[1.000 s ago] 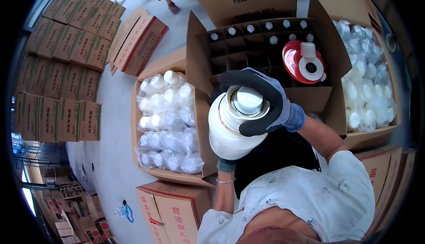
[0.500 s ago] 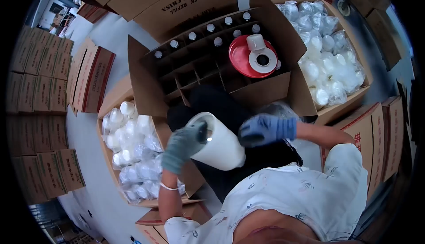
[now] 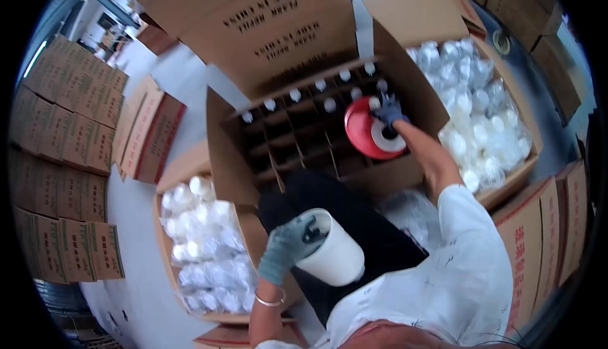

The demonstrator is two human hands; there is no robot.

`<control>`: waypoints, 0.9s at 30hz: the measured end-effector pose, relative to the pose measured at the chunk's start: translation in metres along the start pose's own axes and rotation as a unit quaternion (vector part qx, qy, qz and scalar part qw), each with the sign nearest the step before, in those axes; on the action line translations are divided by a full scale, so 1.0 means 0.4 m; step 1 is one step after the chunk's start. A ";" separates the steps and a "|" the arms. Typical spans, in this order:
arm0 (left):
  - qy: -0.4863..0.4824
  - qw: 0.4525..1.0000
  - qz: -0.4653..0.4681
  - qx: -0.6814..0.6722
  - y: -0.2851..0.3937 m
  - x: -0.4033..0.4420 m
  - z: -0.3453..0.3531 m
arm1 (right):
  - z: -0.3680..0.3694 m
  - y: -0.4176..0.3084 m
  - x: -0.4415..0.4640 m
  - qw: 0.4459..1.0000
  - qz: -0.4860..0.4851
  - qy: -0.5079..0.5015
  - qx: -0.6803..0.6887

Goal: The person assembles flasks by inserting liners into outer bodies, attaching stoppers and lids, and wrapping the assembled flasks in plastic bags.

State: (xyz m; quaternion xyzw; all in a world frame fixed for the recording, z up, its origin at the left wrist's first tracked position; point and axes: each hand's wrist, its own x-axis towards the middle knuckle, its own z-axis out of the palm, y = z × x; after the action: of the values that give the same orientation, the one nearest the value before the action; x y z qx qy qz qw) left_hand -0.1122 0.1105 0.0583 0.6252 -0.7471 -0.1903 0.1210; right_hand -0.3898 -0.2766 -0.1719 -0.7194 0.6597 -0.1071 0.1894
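My left hand (image 3: 288, 247), in a grey-green knitted glove, grips the rim of a white cylindrical container (image 3: 335, 257). Its fingers reach into the open mouth, and the container lies tilted above my lap. Over the open carton (image 3: 396, 181), my right hand (image 3: 388, 111) in a blue glove closes around a small white cup (image 3: 375, 103), mostly covered by the fingers. That cup is at a round red dish (image 3: 358, 127), which also bears a white ring-shaped roll (image 3: 387, 141). The dish rests on the right part of the carton's dividers.
White-capped bottles (image 3: 295, 95) stand in the carton's divider cells. Boxes of plastic-wrapped white parts flank it on the left (image 3: 206, 247) and right (image 3: 475, 108). Stacked cartons (image 3: 69, 121) line the left side; more cartons (image 3: 532, 235) stand at right. Clear plastic (image 3: 411, 213) lies beside my legs.
My right hand has left the white container's side and reached forward to the cup on the red dish. My left hand still holds the container. The whole view has shifted with my head.
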 end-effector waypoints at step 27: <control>0.301 0.902 0.124 -0.282 -0.031 0.033 -0.042 | -0.354 -0.338 -0.535 0.758 -0.243 -0.206 0.569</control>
State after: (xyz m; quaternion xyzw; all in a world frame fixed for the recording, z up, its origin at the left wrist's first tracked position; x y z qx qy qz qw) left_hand -0.0965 0.0937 0.0672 0.4944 -0.6618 -0.1796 0.5341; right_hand -0.3470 -0.0757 0.0328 -0.6197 0.2257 -0.3546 0.6628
